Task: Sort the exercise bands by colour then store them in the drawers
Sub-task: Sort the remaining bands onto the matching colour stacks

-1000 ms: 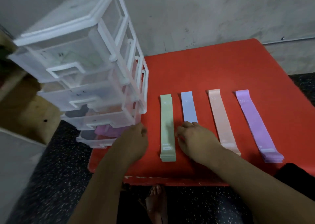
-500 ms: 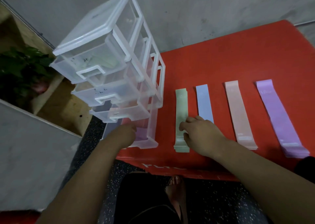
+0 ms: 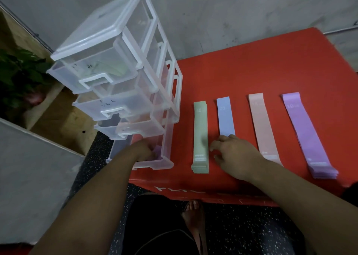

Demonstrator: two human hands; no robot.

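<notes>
Band in blue [image 3: 225, 117] looks thin, soft and light; I would pinch its six o'clock end, under my right hand [image 3: 238, 155], whose fingers are loosely spread. For my left hand [image 3: 142, 152], in the drawer [image 3: 118, 148], I cannot tell.

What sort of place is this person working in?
Probably a home gym or workout corner: a speckled black rubbery floor, a red padded platform, stacks of pastel flat exercise bands on it, and a bare grey concrete wall.

Green [image 3: 200, 136], blue [image 3: 225, 117], pink [image 3: 261, 124] and purple bands [image 3: 304, 132] lie flat in a row. Clear drawers [image 3: 116, 76] stand at their left, partly open. The bottom one holds something purple.
</notes>
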